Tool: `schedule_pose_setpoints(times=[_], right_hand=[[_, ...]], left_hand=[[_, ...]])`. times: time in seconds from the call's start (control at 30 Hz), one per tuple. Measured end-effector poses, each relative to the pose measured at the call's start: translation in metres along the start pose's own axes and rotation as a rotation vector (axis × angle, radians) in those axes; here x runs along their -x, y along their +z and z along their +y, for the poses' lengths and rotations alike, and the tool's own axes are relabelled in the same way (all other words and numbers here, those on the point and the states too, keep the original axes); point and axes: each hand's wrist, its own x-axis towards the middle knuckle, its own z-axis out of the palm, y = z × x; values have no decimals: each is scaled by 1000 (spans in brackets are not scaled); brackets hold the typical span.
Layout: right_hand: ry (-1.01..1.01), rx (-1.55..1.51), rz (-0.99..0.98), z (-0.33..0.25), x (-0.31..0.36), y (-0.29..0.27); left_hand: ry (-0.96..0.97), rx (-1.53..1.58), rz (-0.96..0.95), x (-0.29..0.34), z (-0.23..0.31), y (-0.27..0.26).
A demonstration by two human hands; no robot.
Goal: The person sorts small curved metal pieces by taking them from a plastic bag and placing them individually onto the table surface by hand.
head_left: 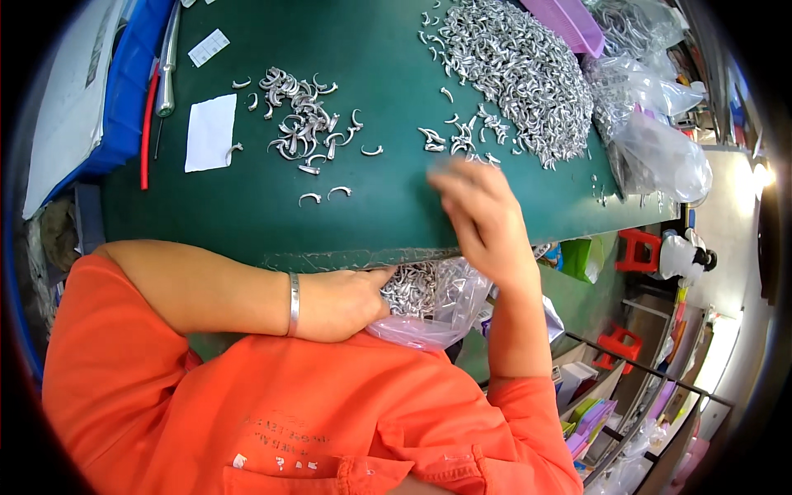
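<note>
My left hand (351,305) is closed on the rim of a clear plastic bag (417,332) just below the table's front edge. Inside the bag lie many small curved silver metal pieces (410,289). Over the front of the green table (388,219), my right hand (483,210) is raised, its fingertips smeared by motion, so whether it holds anything cannot be made out. Just beyond those fingers lie a few loose metal hooks (462,136), beside a large heap of the same pieces (520,78). A smaller scattered group of larger hooks (305,120) sits left of centre.
At the left stand a blue tray (132,99), a metal rod (167,74) and a red stick (148,132). White paper slips (210,132) lie nearby. Filled plastic bags (660,148) and a purple basket (569,25) border the heap. Red stools (637,249) stand beyond.
</note>
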Motion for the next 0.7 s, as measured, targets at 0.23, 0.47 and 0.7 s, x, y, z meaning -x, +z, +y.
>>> schedule_pose_setpoints(times=[0.23,0.47,0.7], right_hand=[[36,168,159,10,5,1],[33,221,374,10,35,11],[93,173,359,14,39,19]], left_hand=[[64,21,55,0,-7,9],[56,2,26,3,-5,0],[38,39,35,3,-4,1]])
